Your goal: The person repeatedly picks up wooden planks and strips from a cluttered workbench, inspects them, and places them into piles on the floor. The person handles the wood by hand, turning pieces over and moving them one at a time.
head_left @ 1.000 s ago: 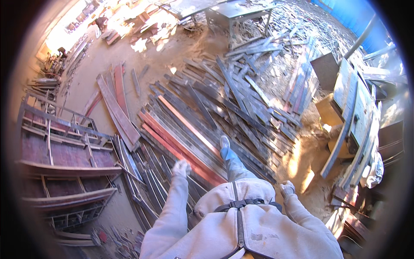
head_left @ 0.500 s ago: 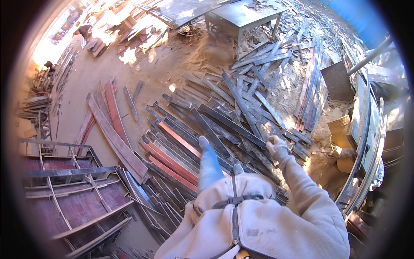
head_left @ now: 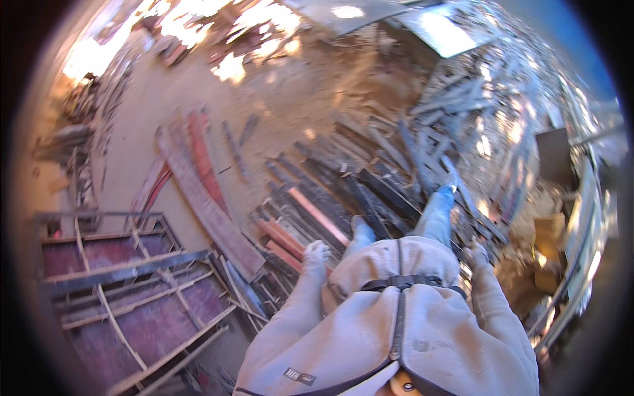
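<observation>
My left hand [head_left: 316, 253], in a pale glove, hangs beside my left hip above the reddish wooden strips [head_left: 284, 242]. Its fingers are loosely apart, and nothing shows in them. On my other side, my right hand [head_left: 477, 255], gloved too and somewhat blurred, is held low over the edge of the dark board pile [head_left: 389, 196]. Its fingers look loosely apart, with no object visible in them. Below me, my right leg [head_left: 436, 214] reaches forward over the boards, while my left foot [head_left: 360, 223] is farther back among them.
Long reddish-brown boards [head_left: 208, 204] lie on the ground at left, near a ribbed framed panel [head_left: 145, 297]. Scrap strips [head_left: 456, 99] are heaped at the far right, beside a metal-topped table [head_left: 439, 33]. Curved sheets [head_left: 571, 244] stand along the right edge.
My left arm has come into view at my left side. My right hand has moved back toward my body. My right leg has stepped forward, and the surroundings have shifted rightward in view.
</observation>
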Motion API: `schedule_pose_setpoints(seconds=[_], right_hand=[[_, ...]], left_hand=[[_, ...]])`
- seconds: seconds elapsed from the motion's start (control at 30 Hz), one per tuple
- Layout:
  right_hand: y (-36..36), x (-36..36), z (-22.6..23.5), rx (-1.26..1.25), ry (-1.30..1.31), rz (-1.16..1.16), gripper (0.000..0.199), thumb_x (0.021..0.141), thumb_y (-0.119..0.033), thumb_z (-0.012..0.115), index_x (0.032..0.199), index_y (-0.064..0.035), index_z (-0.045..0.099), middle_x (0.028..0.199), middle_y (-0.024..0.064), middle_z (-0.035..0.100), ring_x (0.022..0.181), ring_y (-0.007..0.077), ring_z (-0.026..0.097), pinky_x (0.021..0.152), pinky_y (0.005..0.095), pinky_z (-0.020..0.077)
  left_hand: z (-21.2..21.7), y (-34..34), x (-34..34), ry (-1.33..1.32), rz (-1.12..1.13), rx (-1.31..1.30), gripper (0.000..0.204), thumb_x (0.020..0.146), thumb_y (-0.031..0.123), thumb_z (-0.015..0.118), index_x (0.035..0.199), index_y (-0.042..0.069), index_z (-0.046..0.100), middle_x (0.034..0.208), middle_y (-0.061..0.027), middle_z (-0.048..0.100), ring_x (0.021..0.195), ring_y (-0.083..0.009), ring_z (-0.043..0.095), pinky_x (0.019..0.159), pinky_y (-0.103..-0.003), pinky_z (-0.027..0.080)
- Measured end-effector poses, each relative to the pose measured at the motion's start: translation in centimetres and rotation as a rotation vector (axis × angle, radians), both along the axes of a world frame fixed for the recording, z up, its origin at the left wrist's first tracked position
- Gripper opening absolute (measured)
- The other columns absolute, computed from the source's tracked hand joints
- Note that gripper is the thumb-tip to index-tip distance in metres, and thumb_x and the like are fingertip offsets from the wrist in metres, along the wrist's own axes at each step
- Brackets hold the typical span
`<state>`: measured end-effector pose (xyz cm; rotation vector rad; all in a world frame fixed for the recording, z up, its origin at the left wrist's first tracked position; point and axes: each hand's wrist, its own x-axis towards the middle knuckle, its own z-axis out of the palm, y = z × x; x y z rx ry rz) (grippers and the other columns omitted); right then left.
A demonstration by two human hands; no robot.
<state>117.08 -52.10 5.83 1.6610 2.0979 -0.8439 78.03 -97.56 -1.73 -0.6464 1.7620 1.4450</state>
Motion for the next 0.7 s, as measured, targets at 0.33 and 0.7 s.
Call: schedule_pose_setpoints(seconds=[0.33,0.7], right_hand=[[2.7,-9.9,-0.1,-0.079,0.045,0.176,0.041,0.087,-0.035,0.07,0.115,-0.0054,0.078,0.11,0.0256,0.077,0.109,0.0394,0.075,0.097,0.0465,0.0572],[13.1,-11.4,-0.9,-0.093,0.034,-0.209,0.036,0.095,-0.037,0.067,0.12,-0.0115,0.073,0.116,0.0219,0.077,0.114,0.0395,0.072,0.1,0.0481,0.0565]], left_hand=[[-2.4,-0.4,0.6,0.01,-0.051,-0.047,0.022,0.103,0.024,0.067,0.112,0.004,0.072,0.097,-0.0086,0.074,0.086,-0.0181,0.071,0.073,-0.035,0.059],[-3.9,17.8,-13.1,-0.165,-0.484,-0.214,0.032,0.105,0.027,0.068,0.129,0.006,0.066,0.095,-0.0098,0.076,0.079,-0.0198,0.072,0.066,-0.036,0.06]])
